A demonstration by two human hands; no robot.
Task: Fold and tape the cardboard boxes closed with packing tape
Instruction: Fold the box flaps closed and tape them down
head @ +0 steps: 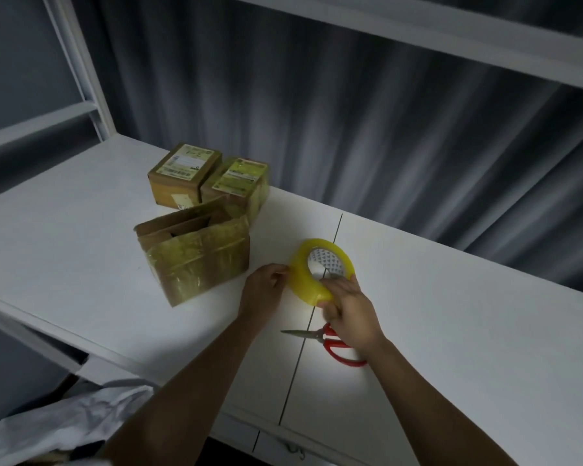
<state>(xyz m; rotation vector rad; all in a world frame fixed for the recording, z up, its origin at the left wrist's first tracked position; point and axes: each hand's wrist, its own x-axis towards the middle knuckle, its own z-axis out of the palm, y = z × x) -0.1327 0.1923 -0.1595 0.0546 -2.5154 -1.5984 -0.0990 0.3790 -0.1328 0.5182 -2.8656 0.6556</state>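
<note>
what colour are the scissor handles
Red. The scissors lie on the white table beneath the right hand, seen in the head view.

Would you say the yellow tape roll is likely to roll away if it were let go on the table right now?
Probably: the tape roll is round and tilted up on its edge, steadied by the right hand and left hand. Its glossy surface may be slippery. Laid flat, it should stay put.
</note>
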